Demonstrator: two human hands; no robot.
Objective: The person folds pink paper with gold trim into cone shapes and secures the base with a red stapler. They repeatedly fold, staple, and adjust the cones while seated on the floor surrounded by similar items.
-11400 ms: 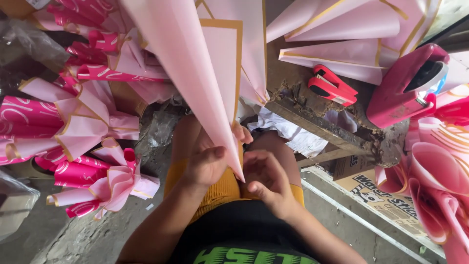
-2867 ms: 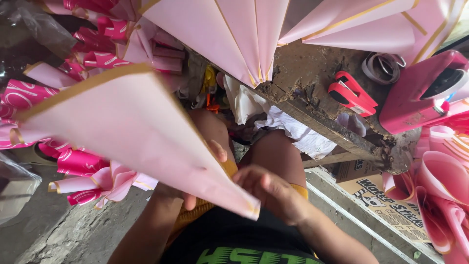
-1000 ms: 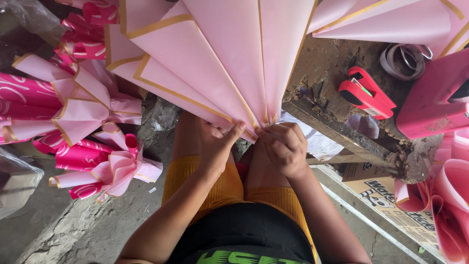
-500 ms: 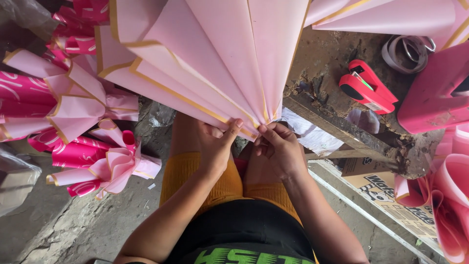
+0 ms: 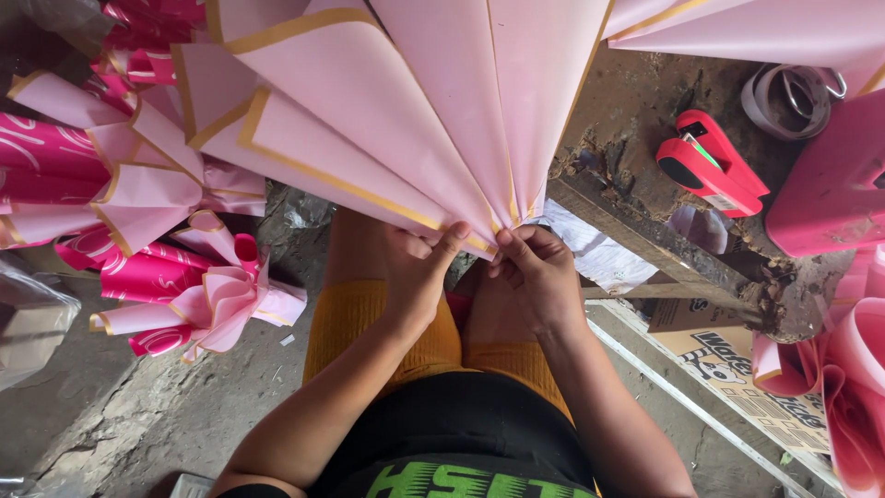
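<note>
Fingers of left hand point(image 5: 419, 277) and right hand point(image 5: 539, 277) pinching pink paper fan point(image 5: 415, 120) at its gathered point, sheets spreading upward

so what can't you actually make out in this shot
- Head view: the outer ends of the pink paper fan are cut off by the top edge.
- How the folds are joined is hidden under the left hand and right hand pinching them.
- The pink box runs off the right edge.
- The tape roll is partly covered by a paper sheet.
- The red stapler: contents not visible.
</note>
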